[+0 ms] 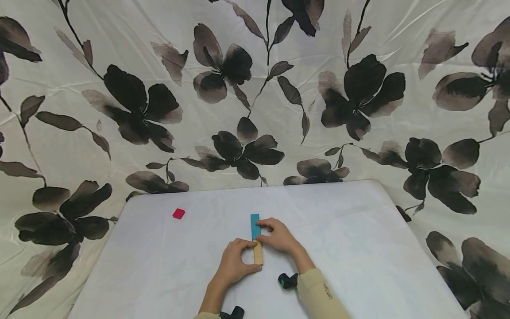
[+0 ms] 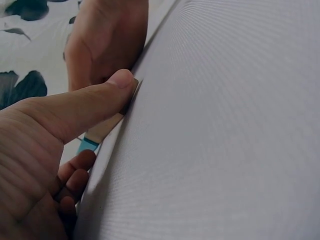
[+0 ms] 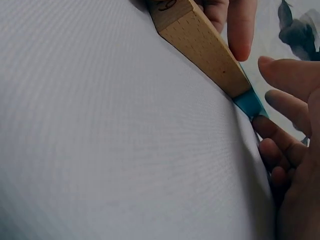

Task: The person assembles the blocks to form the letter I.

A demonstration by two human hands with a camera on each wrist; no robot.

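A plain wooden block (image 1: 258, 256) and a blue block (image 1: 255, 229) lie end to end on the white table (image 1: 338, 230). My left hand (image 1: 232, 263) grips the wooden block, thumb at its near end and index finger by the joint. Dark markings show on that block's near end in the right wrist view. From the right, my right hand (image 1: 280, 238) rests fingertips at the blue block; in the right wrist view a curved finger (image 3: 275, 132) touches it, while the thumb (image 3: 285, 75) stands apart. Much of the blue block is hidden in both wrist views.
A small red block (image 1: 179, 214) lies alone toward the table's far left. Behind the table hangs a pale cloth (image 1: 295, 115) with dark flowers. Black wrist devices sit close to the tabletop, one (image 1: 287, 281) just right of the wooden block.
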